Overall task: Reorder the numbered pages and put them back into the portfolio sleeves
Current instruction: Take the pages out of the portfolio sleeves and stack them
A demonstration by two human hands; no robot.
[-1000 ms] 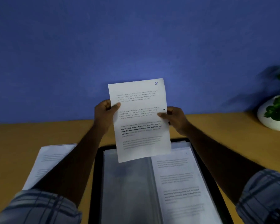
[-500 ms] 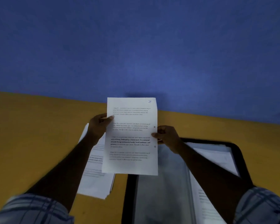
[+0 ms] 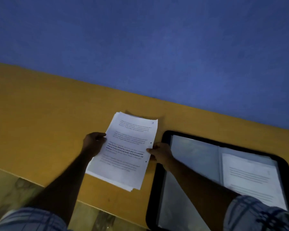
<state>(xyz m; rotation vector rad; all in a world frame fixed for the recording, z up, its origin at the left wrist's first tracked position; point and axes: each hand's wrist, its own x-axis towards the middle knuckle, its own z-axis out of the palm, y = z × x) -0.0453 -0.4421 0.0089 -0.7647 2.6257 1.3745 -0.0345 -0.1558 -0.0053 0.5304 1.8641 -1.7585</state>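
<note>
Page (image 3: 128, 147) sits mid-frame, pinched at both side edges by L hand (image 3: 94, 144) & R hand (image 3: 160, 153), prob. to square it onto loose stack (image 3: 129, 188), just left of open portfolio (image 3: 158, 180) at lower right.

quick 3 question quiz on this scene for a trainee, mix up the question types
1. True or false: the black portfolio on the yellow table lies closed.
2. Multiple choice: the printed page being held is (A) over the loose stack left of the portfolio, (B) inside a sleeve, (C) on the floor.
3. Short answer: which hands grip that page?

Key:
1. False. It lies open, with a sleeved sheet in its right half.
2. A.
3. Both. The left hand is at its left edge and the right hand at its right edge.
</note>
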